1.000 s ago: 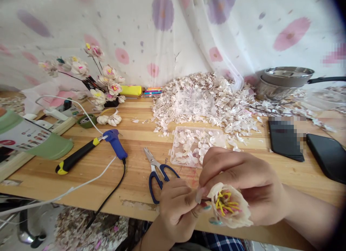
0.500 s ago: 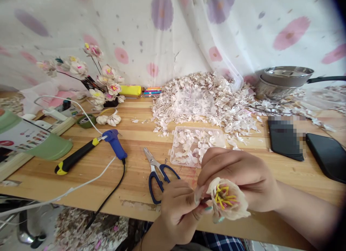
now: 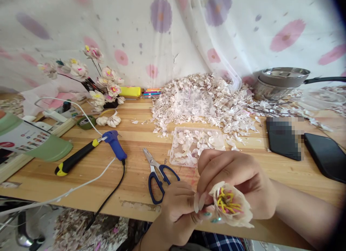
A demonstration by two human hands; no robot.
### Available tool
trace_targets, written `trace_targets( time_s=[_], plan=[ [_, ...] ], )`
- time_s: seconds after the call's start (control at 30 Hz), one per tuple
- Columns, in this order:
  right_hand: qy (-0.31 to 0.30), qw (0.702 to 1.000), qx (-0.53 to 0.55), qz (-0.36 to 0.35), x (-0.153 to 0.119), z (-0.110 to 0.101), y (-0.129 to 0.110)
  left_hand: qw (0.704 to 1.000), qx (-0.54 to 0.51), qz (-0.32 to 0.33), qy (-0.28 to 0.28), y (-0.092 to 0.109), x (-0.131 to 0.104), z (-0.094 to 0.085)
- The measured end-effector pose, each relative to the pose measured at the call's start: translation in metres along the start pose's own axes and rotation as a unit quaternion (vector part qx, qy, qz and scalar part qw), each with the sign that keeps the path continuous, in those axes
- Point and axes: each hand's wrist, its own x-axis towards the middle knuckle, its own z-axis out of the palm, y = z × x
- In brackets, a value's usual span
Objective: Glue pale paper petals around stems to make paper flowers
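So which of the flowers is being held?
The cream flower with yellow strands inside, held by the left hand and right hand; the other flowers stand clustered at the back left.

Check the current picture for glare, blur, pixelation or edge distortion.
In the head view, blackness covers the right-hand corners; pixelation masks part of one black smartphone; prints on the floral curtain stretch near the edges; the steel pan carries bright reflections; yellow stamens in the held flower look distinct.
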Motion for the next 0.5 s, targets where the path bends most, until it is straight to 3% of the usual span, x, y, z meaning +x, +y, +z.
trace_targets(
  time_s=[0.3,0.5],
  plan=[
    [0.002,1.0,-0.004,0.001,-0.001,-0.003,0.023,0.996,-0.011,-0.055,0.076,0.001,0.008,-0.002],
    [-0.008,0.999,-0.036,-0.04,0.002,-0.012,0.02,0.995,0.01,-0.019,0.094,0.004,0.02,-0.007]
  ],
)
